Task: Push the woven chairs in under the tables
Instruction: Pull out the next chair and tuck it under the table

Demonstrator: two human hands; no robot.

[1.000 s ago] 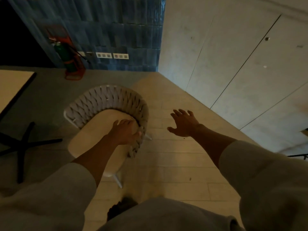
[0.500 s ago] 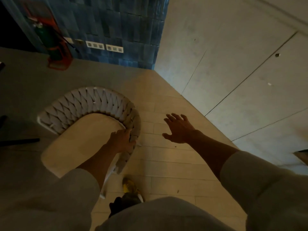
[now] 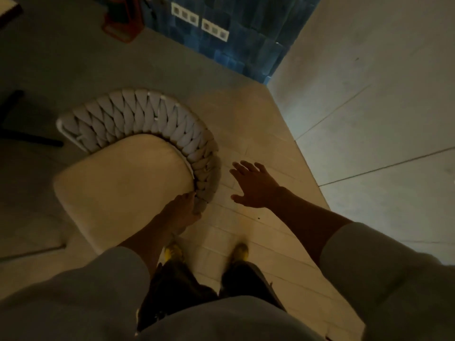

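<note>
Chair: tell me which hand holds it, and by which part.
The left hand grips the chair by the near end of its woven backrest. The right hand is spread open beside it, holding nothing.

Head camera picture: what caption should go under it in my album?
Left hand grips the woven chair by its backrest end; right hand hovers open beside it.

Dim overall, warm yellow cast on plank floor (image 3: 261,143) and seat cushion (image 3: 123,188). Brightest patch is cool pale wall (image 3: 369,99) at right. Grey shadow lies over floor at left; table base (image 3: 29,140) there reads near black. Woven chair (image 3: 147,114) weave readable but soft. Left hand (image 3: 182,212) and right hand (image 3: 253,185) dark, outlines soft. Shoes (image 3: 240,251) blurred to yellow smudges. Blue tiles (image 3: 246,40) blocky, smeared. Wall seams slant and fan out toward frame edges.
</note>
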